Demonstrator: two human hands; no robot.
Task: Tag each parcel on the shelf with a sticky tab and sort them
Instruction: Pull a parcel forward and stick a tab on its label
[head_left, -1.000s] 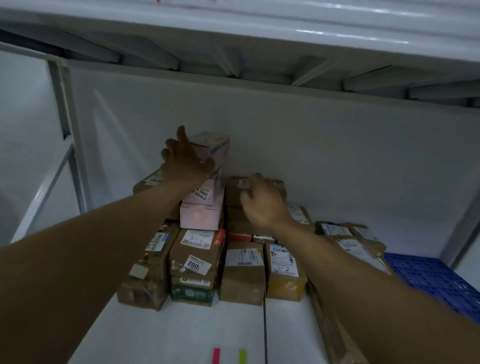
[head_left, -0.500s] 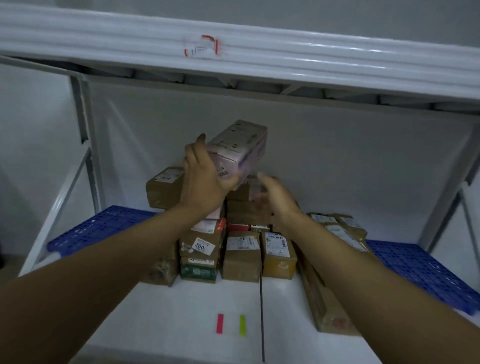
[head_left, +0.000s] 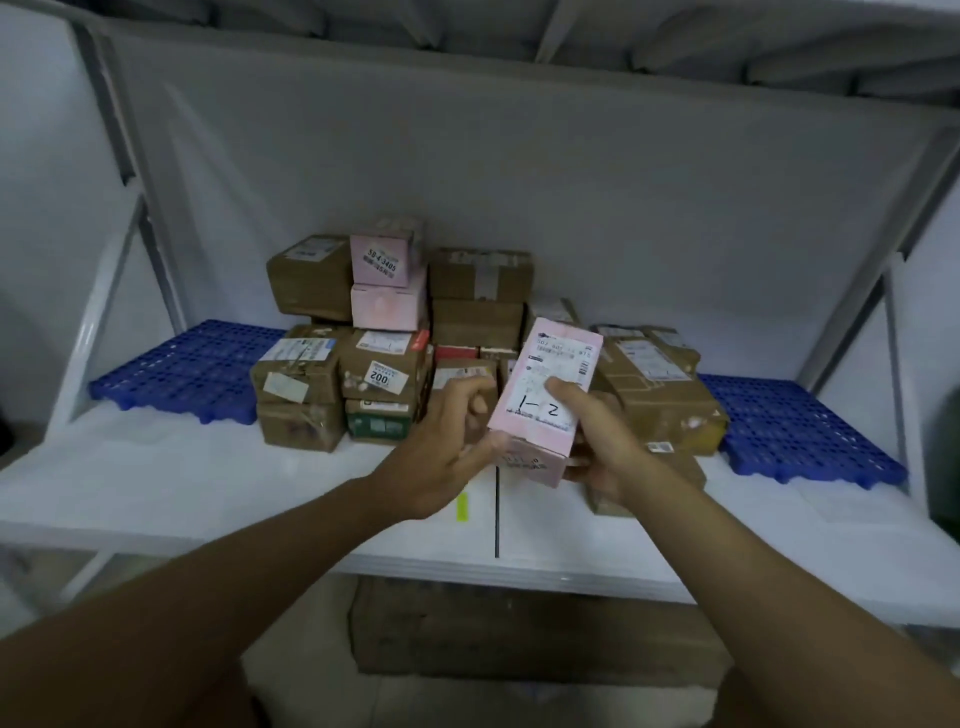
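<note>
While both hands hold it above the front of the shelf, the pink box tilts in the air, its label with "1-2" facing up. The right hand grips the box from its right side, thumb laid across the label; the left hand touches its lower left corner with the thumb, the other fingers loosely curled beside it. Bare white shelf runs along the front edge, widest at the left. A yellow tab lies on the shelf just below the left hand. Behind the hands stands the pile of brown and pink parcels, stacked high against the back wall and filling the shelf's middle. Blue mats flank the pile at both ends. Slanted frame struts close the sides, and the upper shelf closes the space from above.
</note>
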